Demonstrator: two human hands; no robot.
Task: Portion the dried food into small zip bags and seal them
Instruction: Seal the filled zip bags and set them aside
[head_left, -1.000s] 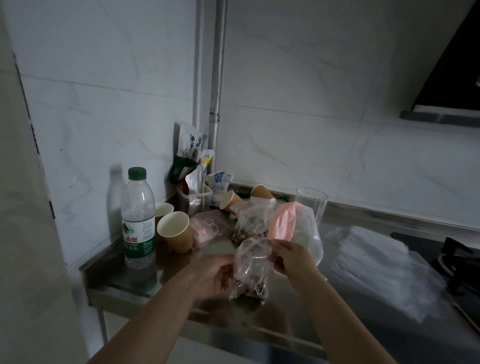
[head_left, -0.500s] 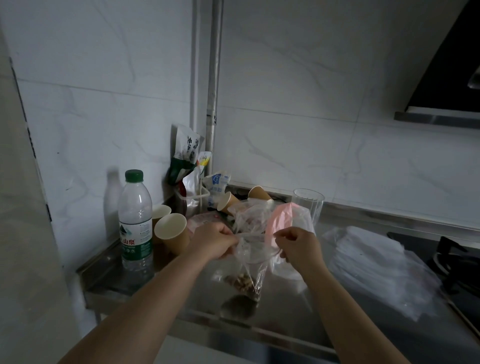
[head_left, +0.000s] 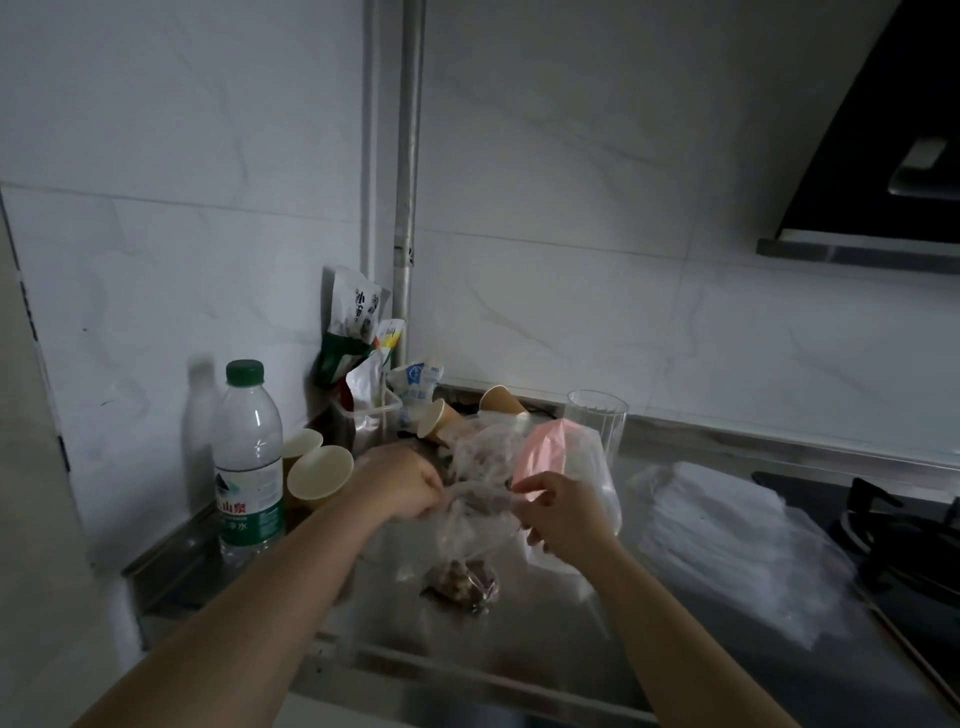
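Both hands, the left hand (head_left: 402, 480) and the right hand (head_left: 558, 512), pinch the top of the small zip bag (head_left: 467, 540) in the middle, dried food (head_left: 462, 582) low toward six o'clock, so I think sealing comes next: press along the strip.

Both bare forearms rise from the bottom of the frame and converge toward its centre. The left arm runs from the lower left corner up and to the right; its left hand (head_left: 400, 483) sits just left of centre, knuckles up, fingers curled in a pinch at its right edge. The right arm comes from the lower right, and the right hand (head_left: 563, 517) sits just right of centre, thumb and fingers pinching toward the left hand. The two hands are near each other, not touching.
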